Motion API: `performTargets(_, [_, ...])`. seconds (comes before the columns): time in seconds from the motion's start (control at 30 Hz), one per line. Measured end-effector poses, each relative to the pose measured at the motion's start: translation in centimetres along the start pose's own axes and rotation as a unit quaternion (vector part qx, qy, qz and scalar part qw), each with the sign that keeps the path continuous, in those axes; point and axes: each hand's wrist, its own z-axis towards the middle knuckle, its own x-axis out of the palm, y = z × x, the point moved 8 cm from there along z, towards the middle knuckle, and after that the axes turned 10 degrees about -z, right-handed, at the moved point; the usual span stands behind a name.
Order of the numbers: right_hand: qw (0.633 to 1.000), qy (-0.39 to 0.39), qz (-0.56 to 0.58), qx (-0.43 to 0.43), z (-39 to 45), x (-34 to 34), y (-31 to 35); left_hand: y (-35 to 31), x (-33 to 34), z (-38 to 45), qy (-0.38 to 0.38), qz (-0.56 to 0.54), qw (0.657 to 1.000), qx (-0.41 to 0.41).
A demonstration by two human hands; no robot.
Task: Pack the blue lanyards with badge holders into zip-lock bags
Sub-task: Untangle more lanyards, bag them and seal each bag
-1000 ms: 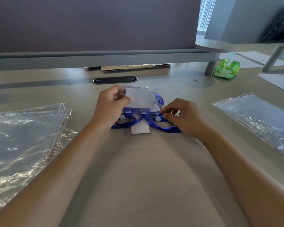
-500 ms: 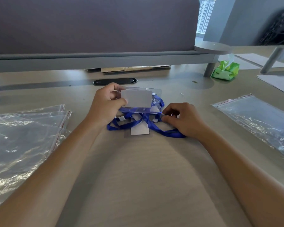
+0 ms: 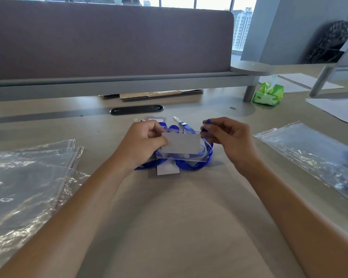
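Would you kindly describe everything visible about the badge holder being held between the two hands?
The badge holder is a clear, stiff-looking plastic sleeve, landscape, with a pale grey card inside. It is lifted slightly off the desk, tilted toward the camera, above the blue lanyards. The left hand pinches its left edge; the right hand holds its upper right corner along with a blue strap end.

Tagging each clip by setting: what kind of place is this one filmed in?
Most likely an open-plan office, at a shared work desk. A fabric divider screen runs along the desk's far edge, a cable slot is set into the top, and loose paper sheets lie to the right. High-rise buildings show through the window.
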Motion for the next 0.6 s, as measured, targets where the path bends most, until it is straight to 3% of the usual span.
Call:
performTargets(0.17, [0.999, 0.028, -0.008, -0.03, -0.5, 0.4, 1.4, 0.3, 1.2, -0.2, 0.02, 0.019, 1.0, 0.001])
performTargets(0.37, [0.963, 0.059, -0.213, -0.156, -1.6, 2.0, 2.8, 0.0, 1.4, -0.2, 0.009, 0.075, 0.997, 0.036])
performTargets(0.6, [0.974, 0.056, -0.174, -0.133, -1.7, 2.0, 2.9, 0.0, 2.0, -0.1, 0.017, 0.095, 0.993, 0.064])
